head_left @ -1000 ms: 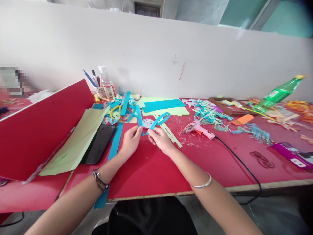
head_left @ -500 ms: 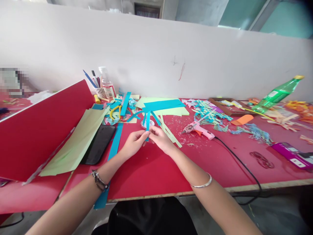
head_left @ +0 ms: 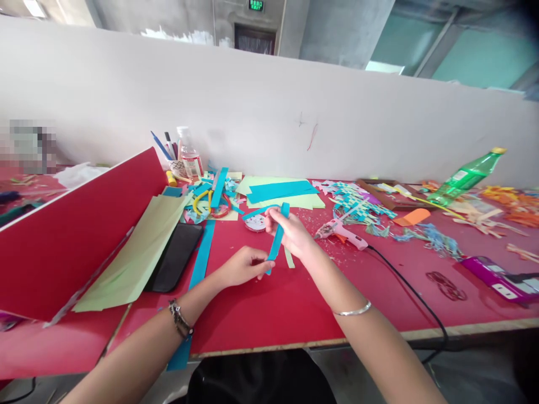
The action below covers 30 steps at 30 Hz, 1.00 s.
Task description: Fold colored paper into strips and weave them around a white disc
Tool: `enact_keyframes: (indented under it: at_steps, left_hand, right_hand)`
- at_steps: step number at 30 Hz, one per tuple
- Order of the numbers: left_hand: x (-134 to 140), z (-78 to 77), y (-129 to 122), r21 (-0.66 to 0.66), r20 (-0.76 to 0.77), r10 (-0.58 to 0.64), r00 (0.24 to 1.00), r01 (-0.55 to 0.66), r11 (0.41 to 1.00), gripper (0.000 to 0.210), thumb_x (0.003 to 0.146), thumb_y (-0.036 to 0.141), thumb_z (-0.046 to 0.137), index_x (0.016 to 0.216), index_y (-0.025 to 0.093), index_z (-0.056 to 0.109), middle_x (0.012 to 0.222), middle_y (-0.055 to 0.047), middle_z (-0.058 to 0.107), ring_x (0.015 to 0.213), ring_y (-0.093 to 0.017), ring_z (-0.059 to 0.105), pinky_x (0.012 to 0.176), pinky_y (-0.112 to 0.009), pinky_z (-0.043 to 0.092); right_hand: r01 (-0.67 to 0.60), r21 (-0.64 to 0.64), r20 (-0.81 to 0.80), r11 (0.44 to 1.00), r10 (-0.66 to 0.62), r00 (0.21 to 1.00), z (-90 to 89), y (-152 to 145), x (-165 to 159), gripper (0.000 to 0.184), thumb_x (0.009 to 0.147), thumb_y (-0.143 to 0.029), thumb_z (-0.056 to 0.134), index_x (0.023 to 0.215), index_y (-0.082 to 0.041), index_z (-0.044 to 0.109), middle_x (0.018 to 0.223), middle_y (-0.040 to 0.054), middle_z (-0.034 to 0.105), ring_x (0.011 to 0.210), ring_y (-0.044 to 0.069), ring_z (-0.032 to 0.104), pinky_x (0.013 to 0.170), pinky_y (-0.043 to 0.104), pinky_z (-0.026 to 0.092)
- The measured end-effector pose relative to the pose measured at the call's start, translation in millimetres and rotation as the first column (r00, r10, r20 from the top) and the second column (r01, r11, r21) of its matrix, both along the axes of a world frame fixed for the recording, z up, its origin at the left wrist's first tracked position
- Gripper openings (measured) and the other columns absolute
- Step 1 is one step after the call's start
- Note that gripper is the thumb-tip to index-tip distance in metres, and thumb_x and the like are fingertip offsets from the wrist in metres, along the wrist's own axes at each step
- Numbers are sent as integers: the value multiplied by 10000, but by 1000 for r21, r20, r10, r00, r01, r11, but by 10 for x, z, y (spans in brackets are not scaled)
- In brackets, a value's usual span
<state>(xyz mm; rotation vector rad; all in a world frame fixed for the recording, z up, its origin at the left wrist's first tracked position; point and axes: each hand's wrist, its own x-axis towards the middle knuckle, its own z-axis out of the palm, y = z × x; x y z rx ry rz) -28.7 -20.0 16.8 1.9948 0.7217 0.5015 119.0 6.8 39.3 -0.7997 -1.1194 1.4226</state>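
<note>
Pinching the lower end of a blue strip (head_left: 277, 241) just below the frame's centre, with thumb and fingertips of the left hand (head_left: 247, 266) closed on it. Gripping the strip higher up, between thumb and curled fingers of the right hand (head_left: 293, 231), and slanting it up to the right. Set close to a round white disc (head_left: 255, 223) and a pale green strip (head_left: 289, 258) on the red tabletop (head_left: 236, 320). Flanked farther out by a pink glue gun (head_left: 349, 235) right of centre and a black phone (head_left: 176, 258) left of centre, partly under pale green sheets (head_left: 126, 255). Bounded beyond by a clear bottle (head_left: 191, 160) at upper left, a green bottle (head_left: 469, 177) at upper right and a purple socket block (head_left: 501, 279) at far right.
</note>
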Motion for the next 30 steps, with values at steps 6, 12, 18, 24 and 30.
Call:
enact_keyframes:
  at_steps: [6, 12, 18, 24, 30]
  left_hand:
    - [3, -56, 51, 62, -45, 86, 995, -83, 995, 358, 794, 390, 399, 569, 138, 517, 472, 14, 518, 455, -79, 474, 448, -166, 313]
    - [-10, -156, 135, 142, -97, 329, 939, -314, 939, 370, 786, 409, 365, 579, 152, 532, 483, 15, 533, 464, -100, 494, 454, -185, 309]
    - [-28, -184, 153, 221, -214, 412, 886, -367, 904, 386, 781, 411, 351, 561, 159, 542, 485, 1, 567, 465, -111, 516, 449, -191, 292]
    - [-2, -153, 166, 268, -267, 438, 858, -371, 889, 440, 785, 467, 332, 561, 163, 560, 518, -19, 598, 493, -127, 529, 448, -198, 271]
    - [-242, 321, 127, 318, -481, 417, 772, -290, 903, 558, 781, 540, 290, 489, 164, 580, 493, -57, 601, 480, -157, 545, 461, -224, 305]
  right_hand:
    - [46, 185, -19, 982, -44, 999, 348, 242, 7, 230, 740, -403, 544, 695, -177, 538, 483, -80, 397, 383, 28, 308, 477, 199, 320]
    - [101, 128, 103, 987, -114, 988, 383, 615, -136, 293, 738, -473, 505, 681, -186, 521, 471, -82, 395, 367, 29, 322, 469, 190, 341]
    - [288, -80, 422, 954, -229, 877, 61, 932, -154, 407, 660, -480, 566, 888, -144, 554, 836, 77, 605, 797, 174, 569, 719, 284, 433]
    - [402, -89, 560, 911, -288, 777, 133, 779, 1, 794, 579, -512, 609, 1233, -150, 344, 1296, 162, 344, 1182, 275, 331, 935, 404, 289]
    - [211, 35, 561, 977, -194, 805, 268, 133, 77, 387, 670, -359, 580, 1037, -243, 539, 1148, 46, 503, 1074, 172, 451, 905, 306, 337]
